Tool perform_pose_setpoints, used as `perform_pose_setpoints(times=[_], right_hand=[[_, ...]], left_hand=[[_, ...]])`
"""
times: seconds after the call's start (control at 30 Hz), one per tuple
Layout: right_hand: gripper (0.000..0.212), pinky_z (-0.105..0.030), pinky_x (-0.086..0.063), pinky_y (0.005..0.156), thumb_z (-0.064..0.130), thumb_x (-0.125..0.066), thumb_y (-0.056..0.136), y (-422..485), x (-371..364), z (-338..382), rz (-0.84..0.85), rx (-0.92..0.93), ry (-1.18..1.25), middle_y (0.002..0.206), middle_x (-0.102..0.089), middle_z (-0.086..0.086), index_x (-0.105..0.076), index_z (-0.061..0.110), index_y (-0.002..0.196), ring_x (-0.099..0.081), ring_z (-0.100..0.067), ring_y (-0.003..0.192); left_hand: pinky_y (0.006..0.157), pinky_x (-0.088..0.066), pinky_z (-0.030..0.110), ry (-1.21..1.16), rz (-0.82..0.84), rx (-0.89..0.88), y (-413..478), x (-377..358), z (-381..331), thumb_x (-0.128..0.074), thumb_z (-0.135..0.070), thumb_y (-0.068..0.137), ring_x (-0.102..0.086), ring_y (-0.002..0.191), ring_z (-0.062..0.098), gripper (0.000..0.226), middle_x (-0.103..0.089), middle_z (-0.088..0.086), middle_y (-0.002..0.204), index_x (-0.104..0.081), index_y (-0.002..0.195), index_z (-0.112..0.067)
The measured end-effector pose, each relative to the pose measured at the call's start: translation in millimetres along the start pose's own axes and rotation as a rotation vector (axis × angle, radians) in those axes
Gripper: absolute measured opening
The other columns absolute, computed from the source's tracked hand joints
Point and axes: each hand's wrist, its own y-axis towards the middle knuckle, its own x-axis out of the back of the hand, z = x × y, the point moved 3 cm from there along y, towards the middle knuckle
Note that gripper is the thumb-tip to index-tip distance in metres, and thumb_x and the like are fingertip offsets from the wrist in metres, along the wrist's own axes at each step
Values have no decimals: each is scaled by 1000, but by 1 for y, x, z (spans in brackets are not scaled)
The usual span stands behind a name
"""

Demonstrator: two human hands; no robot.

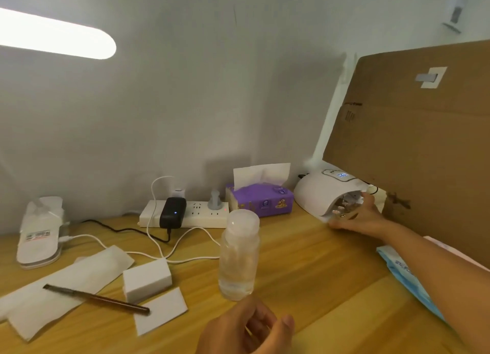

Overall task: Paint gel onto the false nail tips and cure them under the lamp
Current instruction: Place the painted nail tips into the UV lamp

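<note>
Cardboard sheet: huge thing leaning on the right, runs out of frame and covers the far side of the curing lamp.
Worktop: wood, edges cut off on both sides.
Right hand: reaching into the lamp's mouth, fingers spread around the opening. Honestly can't tell if it's gripping anything, too blurry.
Curing lamp: white dome at the back right, display lit, digits unreadable.
Left hand: bottom edge, partly cropped, fingers loosely curled with nothing in them.
Blue packet: mostly hidden under the right forearm.
Clear bottle: upright, capped, just beyond the left hand.
Tissue box: purple, beside the lamp, power strip to its left.
Brush: lying on white wipes, front left.
Nail tips: small blurry bits inside the lamp's mouth, by the right fingers.
</note>
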Motion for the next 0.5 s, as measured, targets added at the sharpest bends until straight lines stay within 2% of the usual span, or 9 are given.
perform_pose_setpoints(times=[0.07,0.17,0.27,0.33,0.4,0.47,0.5], right_hand=[[143,-41,-29,113,56,-91,50,3,-4,1,102,-3,-15,156,-19,-6,9,31,149,-26,-30,142],[151,-42,-23,116,58,-89,46,4,-5,-1,277,-63,-77,160,-12,-6,17,29,149,-21,-30,145],[142,-43,-21,117,50,-88,59,6,-2,-6,333,-81,-64,161,-12,-9,17,27,151,-19,-32,146],[133,-42,-22,118,39,-87,66,6,-1,-9,314,-66,-10,159,-21,-9,12,25,153,-23,-30,145],[123,-35,-33,112,33,-85,72,4,-3,-9,301,-74,25,155,-30,-11,6,22,154,-34,-29,138],[106,-26,-49,91,42,-82,73,-1,-6,-5,240,-91,-5,144,-42,-14,-14,17,151,-48,-23,120],[96,-28,-48,88,54,-80,69,-3,-6,-1,179,-81,-113,136,-49,-12,-31,16,142,-50,-22,115]], left_hand=[[57,-36,11,-16,2,20,2,1,1,-65,-64,63,-50,55,-1,43,-60,-12,61,-70,75,-22],[56,-34,14,-66,4,28,3,1,3,-66,-60,62,-50,55,2,38,-59,-10,59,-68,72,-24],[58,-37,17,-132,3,18,3,2,2,-62,-65,56,-52,56,4,34,-63,-6,62,-65,75,-37],[58,-38,18,-153,15,9,3,3,2,-61,-70,54,-54,58,5,39,-67,-3,66,-64,76,-38],[57,-36,17,-141,10,5,4,4,4,-68,-67,65,-52,57,3,30,-67,-4,67,-64,75,-39],[56,-36,16,-128,10,3,5,5,6,-71,-56,77,-52,56,2,19,-67,-5,66,-64,73,-39],[56,-36,16,-126,13,0,5,4,7,-71,-54,78,-52,56,2,17,-67,-5,66,-65,73,-38]])
